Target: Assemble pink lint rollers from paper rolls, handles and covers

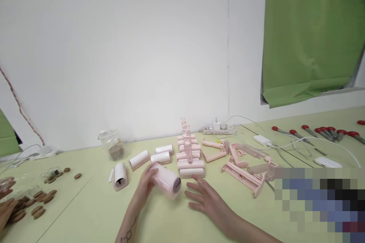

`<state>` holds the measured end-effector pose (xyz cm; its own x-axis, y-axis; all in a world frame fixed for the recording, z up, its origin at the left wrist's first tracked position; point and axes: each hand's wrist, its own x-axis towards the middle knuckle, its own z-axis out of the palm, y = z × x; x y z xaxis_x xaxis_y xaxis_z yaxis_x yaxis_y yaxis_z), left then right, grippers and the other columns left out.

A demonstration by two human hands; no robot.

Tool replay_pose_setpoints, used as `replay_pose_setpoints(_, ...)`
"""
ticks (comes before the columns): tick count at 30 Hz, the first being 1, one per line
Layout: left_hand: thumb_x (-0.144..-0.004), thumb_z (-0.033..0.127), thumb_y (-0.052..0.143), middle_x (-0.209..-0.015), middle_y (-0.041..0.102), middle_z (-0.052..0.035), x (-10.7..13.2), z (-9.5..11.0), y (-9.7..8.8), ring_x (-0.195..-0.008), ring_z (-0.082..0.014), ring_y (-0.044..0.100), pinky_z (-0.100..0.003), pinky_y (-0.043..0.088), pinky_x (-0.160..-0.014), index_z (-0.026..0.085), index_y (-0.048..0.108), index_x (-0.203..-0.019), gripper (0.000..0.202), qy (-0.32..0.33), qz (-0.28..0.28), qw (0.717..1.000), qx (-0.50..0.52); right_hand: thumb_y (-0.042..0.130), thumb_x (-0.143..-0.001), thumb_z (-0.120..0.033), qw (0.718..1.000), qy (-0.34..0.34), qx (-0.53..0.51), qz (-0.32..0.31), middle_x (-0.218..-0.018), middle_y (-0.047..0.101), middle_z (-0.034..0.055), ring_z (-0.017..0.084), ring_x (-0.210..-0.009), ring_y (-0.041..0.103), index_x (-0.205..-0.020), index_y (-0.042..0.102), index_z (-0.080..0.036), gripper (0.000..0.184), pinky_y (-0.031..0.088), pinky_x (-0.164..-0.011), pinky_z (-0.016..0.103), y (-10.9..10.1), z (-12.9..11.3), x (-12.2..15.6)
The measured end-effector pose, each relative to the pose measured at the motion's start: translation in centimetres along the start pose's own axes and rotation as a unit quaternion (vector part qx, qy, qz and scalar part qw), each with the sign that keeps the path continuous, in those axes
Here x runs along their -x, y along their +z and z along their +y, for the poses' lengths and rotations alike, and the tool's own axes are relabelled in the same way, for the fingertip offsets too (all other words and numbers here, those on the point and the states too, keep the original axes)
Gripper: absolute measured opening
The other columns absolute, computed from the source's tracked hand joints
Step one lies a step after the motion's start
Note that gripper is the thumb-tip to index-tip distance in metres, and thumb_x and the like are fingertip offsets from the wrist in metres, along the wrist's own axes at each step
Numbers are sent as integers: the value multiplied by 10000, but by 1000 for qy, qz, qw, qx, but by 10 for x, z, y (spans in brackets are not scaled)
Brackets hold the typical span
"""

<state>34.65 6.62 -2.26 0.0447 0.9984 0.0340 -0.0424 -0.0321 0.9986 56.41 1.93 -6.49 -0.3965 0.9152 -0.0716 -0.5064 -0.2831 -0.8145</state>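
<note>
Head view: left hand (146, 181) grips cylinder (164, 179) over table (97, 216).
Cylinder is pale pink, glossy, tilted, slightly blurred; dark round end faces right hand (207, 196), which is spread wide. Clear bag (110, 140) near wall (128, 53) contains brown material (116, 152).

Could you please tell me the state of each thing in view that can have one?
Left hand: closed on a pink cylinder
Pink cylinder: tilted
Right hand: open, holding nothing
Row of cylinders: lying side by side
Power strip: plugs inserted
Plastic bag: standing, partly filled
Large green curtain: hanging
Red-ended tools: lying flat
</note>
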Motion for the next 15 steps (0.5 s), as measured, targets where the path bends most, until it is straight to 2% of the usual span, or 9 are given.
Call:
replay_pose_setpoints(2,-657,411,512,-833,621,-85,6,-6,23,-782,-218,575,-305,435,-679,139,539,-905,369,-97,-99,987,81,446,-775,-521,992,72,-101,-30,-1125,523,105,223,-938,563,-1211,322,-224,542,420,-802,403,6,3,3)
replay_pose_setpoints(3,-665,400,520,-779,617,-70,9,-9,32,-731,-200,572,-292,433,-657,136,550,-852,325,-129,-122,980,91,432,-775,-534,985,100,-129,-50,-1048,564,102,225,-872,585,-1204,336,-210,546,431,-776,416,8,4,5)
replay_pose_setpoints(6,-678,417,561,-658,567,-11,16,-14,49,-614,-141,527,-241,404,-574,149,539,-750,278,-174,-118,975,76,430,-785,-515,973,143,-170,-68,-874,614,66,192,-749,600,-1141,415,-183,487,450,-748,392,13,6,9)
replay_pose_setpoints(11,-680,545,521,-624,555,1,17,-14,51,-586,-130,515,-225,371,-542,153,519,-714,393,-195,-98,975,47,498,-779,-442,955,199,-218,-15,-720,618,38,155,-683,594,-937,518,-152,331,485,-694,309,10,9,5)
replay_pose_setpoints(15,-680,591,478,-643,574,-2,14,-18,51,-610,-139,544,-216,375,-554,147,541,-768,457,-227,-99,965,84,570,-747,-384,944,213,-250,7,-777,639,46,166,-729,613,-973,521,-166,318,506,-619,255,4,6,-1)
